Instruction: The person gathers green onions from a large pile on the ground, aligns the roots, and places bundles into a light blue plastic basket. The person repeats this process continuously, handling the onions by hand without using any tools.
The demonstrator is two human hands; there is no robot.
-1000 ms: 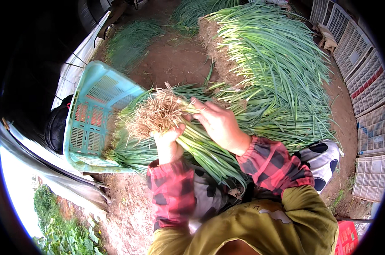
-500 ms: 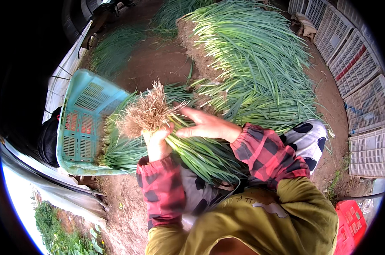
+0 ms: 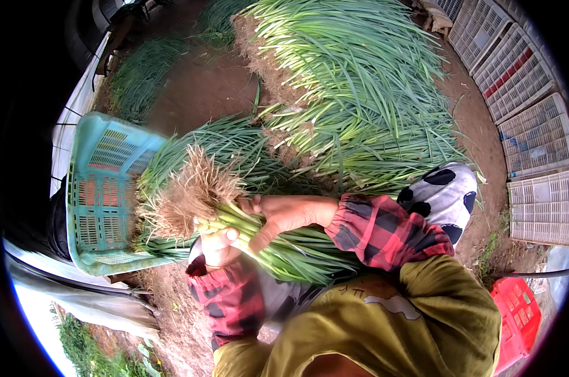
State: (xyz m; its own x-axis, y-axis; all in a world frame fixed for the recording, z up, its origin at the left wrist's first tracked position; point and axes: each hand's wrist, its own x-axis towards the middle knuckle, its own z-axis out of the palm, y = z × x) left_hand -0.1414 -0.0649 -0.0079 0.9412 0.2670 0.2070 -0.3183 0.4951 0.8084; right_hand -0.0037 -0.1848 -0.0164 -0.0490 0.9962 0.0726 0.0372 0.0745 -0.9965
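Note:
A bunch of green onions (image 3: 284,248) lies across my lap, its brown, stringy roots (image 3: 187,195) pointing up and left and its leaves trailing to the right. My left hand (image 3: 218,247) is closed around the pale stems just below the roots, thumb on top. My right hand (image 3: 284,217) is wrapped over the same stems a little farther along toward the leaves. Beyond the bunch, more green onions lie in and over a turquoise plastic crate (image 3: 102,188) at the left; the bunch hides part of them.
A large heap of green onions (image 3: 360,88) covers the ground ahead and to the right. A smaller patch of greens (image 3: 143,75) lies at the far left. Pale slatted crates (image 3: 536,135) line the right side. Near the lower right stands a red crate (image 3: 514,323).
My right hand has gone from open, fingers spread beside the bunch, to closed over the stems. Both hands and the bunch sit slightly lower; the whole view has shifted a little.

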